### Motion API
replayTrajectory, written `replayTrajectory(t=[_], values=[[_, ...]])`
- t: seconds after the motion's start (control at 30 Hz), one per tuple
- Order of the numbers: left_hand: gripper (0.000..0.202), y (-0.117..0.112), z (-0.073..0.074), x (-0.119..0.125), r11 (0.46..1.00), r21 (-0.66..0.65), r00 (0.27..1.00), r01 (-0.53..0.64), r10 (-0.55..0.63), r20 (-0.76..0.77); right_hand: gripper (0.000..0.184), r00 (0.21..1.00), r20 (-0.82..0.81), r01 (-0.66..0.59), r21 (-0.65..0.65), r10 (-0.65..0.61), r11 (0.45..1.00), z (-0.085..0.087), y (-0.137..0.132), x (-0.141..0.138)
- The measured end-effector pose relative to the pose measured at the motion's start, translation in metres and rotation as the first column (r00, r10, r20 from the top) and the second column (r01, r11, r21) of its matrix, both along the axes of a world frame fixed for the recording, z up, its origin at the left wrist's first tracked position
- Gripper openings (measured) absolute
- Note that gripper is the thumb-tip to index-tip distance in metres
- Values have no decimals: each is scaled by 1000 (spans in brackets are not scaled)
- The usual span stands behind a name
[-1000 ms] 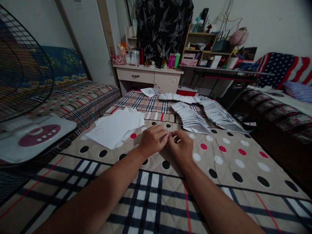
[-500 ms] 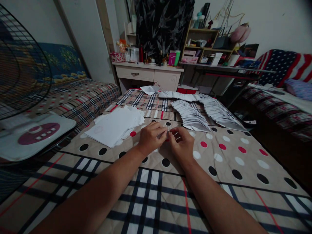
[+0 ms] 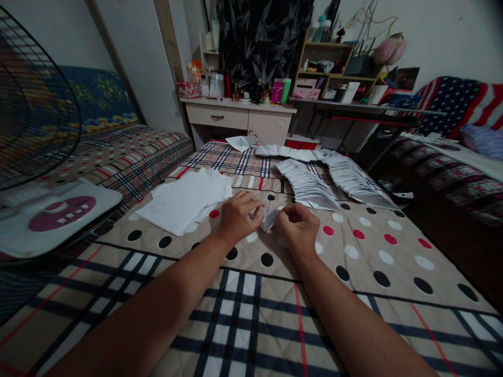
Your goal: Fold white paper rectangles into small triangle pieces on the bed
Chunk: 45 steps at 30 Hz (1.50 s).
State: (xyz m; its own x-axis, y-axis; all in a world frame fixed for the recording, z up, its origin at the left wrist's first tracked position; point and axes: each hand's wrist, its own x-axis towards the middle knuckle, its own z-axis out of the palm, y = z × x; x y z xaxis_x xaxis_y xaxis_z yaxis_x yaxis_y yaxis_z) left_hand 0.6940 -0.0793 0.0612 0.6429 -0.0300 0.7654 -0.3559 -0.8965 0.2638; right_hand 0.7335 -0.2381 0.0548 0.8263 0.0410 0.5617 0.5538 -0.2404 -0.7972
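Between my two hands is a small folded piece of white paper, raised just over the dotted bedspread. My left hand pinches its left side with thumb and forefinger. On its right side, my right hand grips the edge between thumb and curled fingers. Left of my hands lies a loose pile of white paper sheets, the top one with a faint round red mark. Beyond my right hand, many folded papers stand in a fanned row, with a longer row next to it.
A single folded paper lies at the bed's far end, near another row of folded papers. A fan with a white base stands at left. A white dresser is behind the bed.
My hands have moved slightly apart, and the folded paper between them now shows more of its white surface. The piles and rows of paper stay as they were.
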Motion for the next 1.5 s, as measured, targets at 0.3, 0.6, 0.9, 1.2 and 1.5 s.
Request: replayTrajectory(t=[0.3, 0.6, 0.9, 1.2, 1.5], values=[[21, 4, 0, -2, 991, 98, 990, 94, -82, -113, 4, 965, -249, -36, 182, 82, 983, -3, -2, 8], [24, 3, 7, -9, 963, 204, 956, 176, -118, -269, 26, 937, -313, -95, 200, 155, 975, -7, -4, 15], [29, 14, -2, -1, 962, 247, 960, 118, -46, -278, 13, 983, -174, 18, -235, -60, 972, -12, -9, 20], [13, 27, -5, 5, 966, 259, 972, -22, 81, -220, 5, 963, -262, 55, -28, -61, 998, -10, -13, 24], [31, 4, 5, -4, 951, 308, 963, 27, 58, -264, 4, 977, -205, 22, -147, -52, 989, -12, -9, 19]])
